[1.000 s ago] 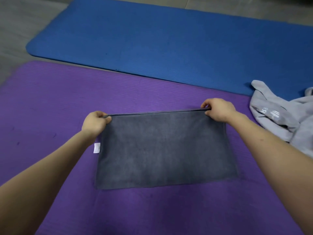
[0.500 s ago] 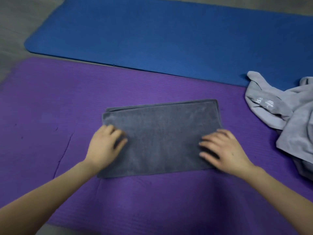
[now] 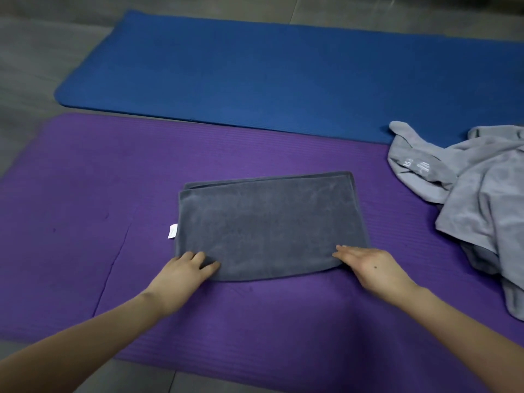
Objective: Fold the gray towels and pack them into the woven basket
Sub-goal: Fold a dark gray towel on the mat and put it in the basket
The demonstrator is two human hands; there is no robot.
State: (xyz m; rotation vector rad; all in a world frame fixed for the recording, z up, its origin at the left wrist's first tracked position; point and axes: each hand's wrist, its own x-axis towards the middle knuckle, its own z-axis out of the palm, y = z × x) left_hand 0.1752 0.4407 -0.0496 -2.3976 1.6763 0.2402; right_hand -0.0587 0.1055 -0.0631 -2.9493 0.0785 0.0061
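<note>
A dark gray towel (image 3: 269, 222), folded in half, lies flat on the purple mat (image 3: 85, 194); a small white label (image 3: 172, 231) sticks out at its left edge. My left hand (image 3: 184, 269) rests with straight fingers on the towel's near left corner. My right hand (image 3: 368, 265) lies flat on the near right corner, fingers straight and pointing left. A heap of lighter gray towels (image 3: 476, 199) lies crumpled at the right. The woven basket is not in view.
A blue mat (image 3: 283, 75) lies beyond the purple one, on a gray tiled floor (image 3: 37, 66). The heap of light towels overlaps both mats at the right edge of view.
A second ago both hands pinched the towel's far corners. They let go, flattened on the towel and slid back along it to its near edge.
</note>
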